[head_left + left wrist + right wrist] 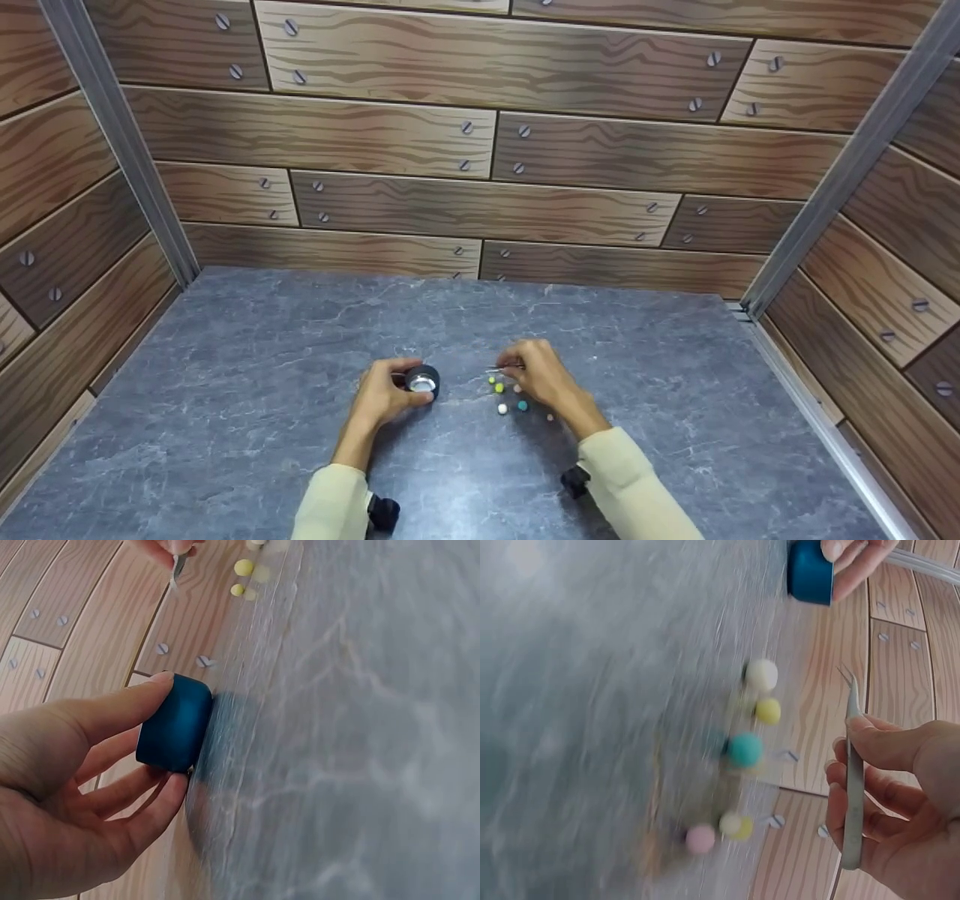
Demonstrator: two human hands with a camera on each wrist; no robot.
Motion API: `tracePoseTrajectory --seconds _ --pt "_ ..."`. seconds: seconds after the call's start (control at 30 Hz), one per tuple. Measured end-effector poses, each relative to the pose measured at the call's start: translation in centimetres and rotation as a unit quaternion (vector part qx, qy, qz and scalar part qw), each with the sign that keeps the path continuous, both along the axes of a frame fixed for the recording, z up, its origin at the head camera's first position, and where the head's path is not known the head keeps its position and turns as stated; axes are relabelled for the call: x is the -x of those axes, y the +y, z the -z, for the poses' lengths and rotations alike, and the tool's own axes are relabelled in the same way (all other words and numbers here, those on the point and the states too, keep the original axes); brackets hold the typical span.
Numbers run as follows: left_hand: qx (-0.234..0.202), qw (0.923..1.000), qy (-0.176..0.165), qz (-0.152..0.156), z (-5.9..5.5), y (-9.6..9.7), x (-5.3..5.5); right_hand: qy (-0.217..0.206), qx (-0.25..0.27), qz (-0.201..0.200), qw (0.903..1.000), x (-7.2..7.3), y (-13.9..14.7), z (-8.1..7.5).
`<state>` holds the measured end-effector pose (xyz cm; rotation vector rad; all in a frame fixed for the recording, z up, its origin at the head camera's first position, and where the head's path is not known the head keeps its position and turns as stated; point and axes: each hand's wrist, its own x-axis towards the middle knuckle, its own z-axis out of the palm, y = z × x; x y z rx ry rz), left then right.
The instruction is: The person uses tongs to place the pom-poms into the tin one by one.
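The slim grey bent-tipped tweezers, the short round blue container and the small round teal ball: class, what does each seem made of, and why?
Slim grey tweezers: probably satin metal, from their grey sheen. Round blue container: perhaps coated metal; its wall has a smooth soft sheen, its inside looks silvery. Teal ball: matte, without glints; foam, felt or plastic, too blurred to tell.

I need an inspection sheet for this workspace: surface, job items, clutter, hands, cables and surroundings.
Surface: gray marble-patterned tabletop, reflecting light near the front.
Job items: round blue container with silvery inside; curved-tip tweezers; small balls in white, yellow, teal and pink, loose on the tabletop.
Clutter: nothing seen.
Hands: left hand grips the container; right hand holds the tweezers, tips apart with nothing between them.
Cables: nothing seen.
Surroundings: wood-print walls, metal corner posts.
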<state>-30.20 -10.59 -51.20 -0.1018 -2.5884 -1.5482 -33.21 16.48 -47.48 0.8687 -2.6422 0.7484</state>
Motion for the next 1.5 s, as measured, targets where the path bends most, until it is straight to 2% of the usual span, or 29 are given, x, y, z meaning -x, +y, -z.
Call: tracePoseTrajectory --seconds 0.23,0.43,0.8,1.07,1.5 --pt "0.007 1.0000 -0.006 0.003 0.0 -0.1 -0.2 -0.038 -0.013 -0.001 0.9992 -0.2 2.0 0.0" --pt "0.010 0.9999 -0.006 0.005 -0.1 0.0 -0.3 -0.050 -0.015 0.001 0.9986 -0.3 3.1 0.2" --pt "0.008 0.9998 -0.017 0.003 -0.2 0.0 -0.2 -0.064 -0.012 0.025 0.9976 -0.4 3.3 0.7" --pt "-0.007 0.9999 -0.011 0.009 -0.1 -0.1 -0.2 -0.090 -0.019 0.040 0.9950 -0.5 3.4 1.1" --pt "-0.005 0.9999 -0.011 0.007 -0.1 0.0 -0.2 -0.075 -0.010 0.033 0.9966 -0.4 3.4 1.1"
